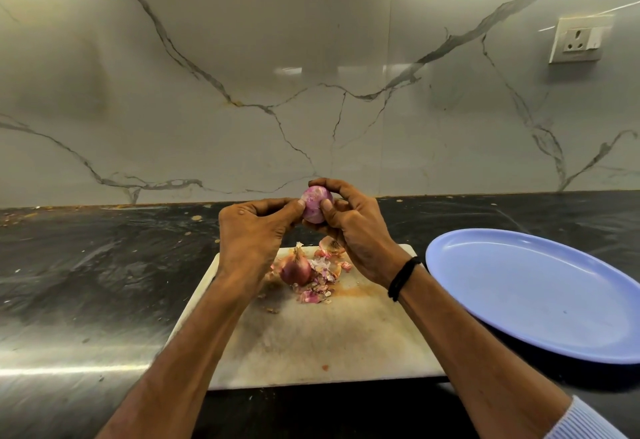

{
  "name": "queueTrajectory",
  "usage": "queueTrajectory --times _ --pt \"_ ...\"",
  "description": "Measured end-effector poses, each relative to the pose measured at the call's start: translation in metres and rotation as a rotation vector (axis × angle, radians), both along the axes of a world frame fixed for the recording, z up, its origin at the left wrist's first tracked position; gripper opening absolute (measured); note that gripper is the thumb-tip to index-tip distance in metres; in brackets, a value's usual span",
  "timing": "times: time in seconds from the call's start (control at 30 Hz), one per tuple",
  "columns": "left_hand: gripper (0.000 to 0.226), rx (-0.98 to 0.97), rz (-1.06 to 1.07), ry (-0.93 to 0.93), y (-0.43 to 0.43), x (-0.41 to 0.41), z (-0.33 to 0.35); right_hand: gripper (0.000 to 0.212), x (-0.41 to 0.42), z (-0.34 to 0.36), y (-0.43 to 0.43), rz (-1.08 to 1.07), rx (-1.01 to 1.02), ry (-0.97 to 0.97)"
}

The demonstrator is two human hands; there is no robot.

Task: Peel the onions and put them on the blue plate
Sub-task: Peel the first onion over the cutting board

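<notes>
Only the head view here. Both hands are up together at the 12 o'clock end of the cutting board (311, 345), clamped on the held onion (316, 208). The right hand (353, 230) wraps around it from the 3 o'clock side with the thumb on the front. The left hand (256, 230) pinches at its 9 o'clock side, picking at skin by the look of it.

The held onion shows pale purple and shiny, so I'd say it's mostly peeled and this is the last bit of cleanup. A second onion (295, 269) sits on the board with its papery skin on, and a heap of peels (318, 286) lies at its 3 to 5 o'clock.

The blue plate (540, 293) is on the table (86, 265) at 3 o'clock of the board, with nothing on it yet. Next move, I reckon: strip any last flakes, carry the onion right to the plate, then grab the other one.
</notes>
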State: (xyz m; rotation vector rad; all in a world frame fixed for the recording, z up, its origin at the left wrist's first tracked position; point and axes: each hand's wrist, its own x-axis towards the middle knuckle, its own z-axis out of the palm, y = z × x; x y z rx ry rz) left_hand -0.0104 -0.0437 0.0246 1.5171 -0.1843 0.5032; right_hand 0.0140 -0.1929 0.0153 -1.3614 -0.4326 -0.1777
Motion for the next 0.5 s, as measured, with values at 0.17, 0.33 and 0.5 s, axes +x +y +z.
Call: queueTrajectory --times 0.17,0.33,0.5 --pt "0.019 0.021 0.076 0.01 -0.0012 0.003 -0.0027 0.032 0.0008 -0.0018 0.0033 -0.074 -0.098 -0.038" --pt "0.016 0.043 0.108 -0.004 0.0009 0.0039 -0.0068 0.03 -0.0005 -0.0012 0.0091 -0.087 -0.092 -0.071" --pt "0.014 0.017 0.079 -0.059 -0.0036 -0.0017 -0.0038 0.029 -0.0031 0.0044 0.0063 0.005 0.06 -0.007"
